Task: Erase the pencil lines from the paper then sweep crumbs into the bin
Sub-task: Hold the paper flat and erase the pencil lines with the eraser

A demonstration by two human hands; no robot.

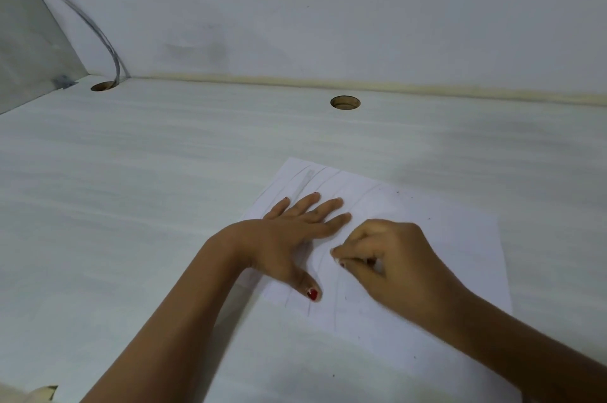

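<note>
A single wide-angle view from the person's head looks forward and down over the desk [131,205]. It sits close to the work: the forearms rise from the bottom edge, and the left hand [292,228] and right hand [391,258] lie on the paper [453,238] at lower centre-right. The wall [328,8] fills the top third of the frame.

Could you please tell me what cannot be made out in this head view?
All in the head view:
- The eraser: curled fingers of the right hand hide all but a pale tip.
- Pencil lines passing under the flat left hand on the paper: covered.
- Specks on the paper: too small to tell as crumbs.
- The bin: outside the frame.
- A tan object: cut off by the bottom edge.
</note>
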